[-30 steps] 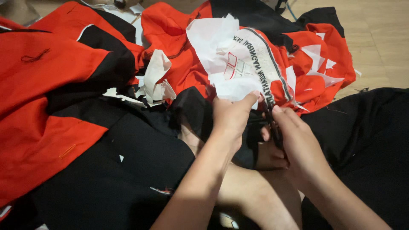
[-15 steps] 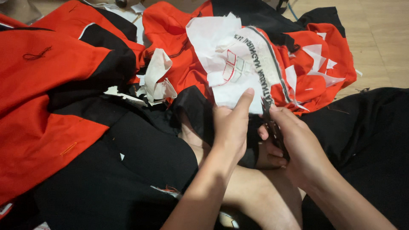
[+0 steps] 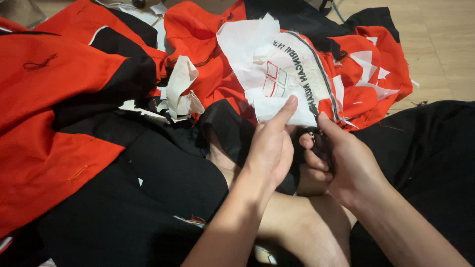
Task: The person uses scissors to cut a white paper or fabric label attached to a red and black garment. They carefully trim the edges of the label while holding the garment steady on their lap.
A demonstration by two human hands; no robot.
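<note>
Two hands are seen at work on a white backing sheet [image 3: 269, 81] stitched to a red-and-black garment [image 3: 208, 74].

Far left: a large red-and-black fabric pile [image 3: 59, 123] is spread over the floor, well apart from both hands. A crumpled strip of white scrap [image 3: 180, 91] is lying on it, left of the sheet.

Centre: the white backing sheet is located just above the left hand [image 3: 269, 148], its lower edge touching the fingers. The sheet's lower edge is pinched by the left hand between thumb and raised index finger [image 3: 287, 109]; the remaining fingers are curled in. Hand narrow, holding the sheet.

Right of that: the right hand [image 3: 341, 158] is positioned just beside the left, at the sheet's lower right corner, next to a grey embroidered band [image 3: 316, 74]. Fingers are closed around a small thin metal tool [image 3: 313, 138]; its kind cannot be told, mostly hidden by the fingers. Tip is held near the sheet's edge; contact cannot be confirmed.

Far right: black cloth [image 3: 425, 148] is draped over the lap, wooden floor [image 3: 445, 44] beyond.
</note>
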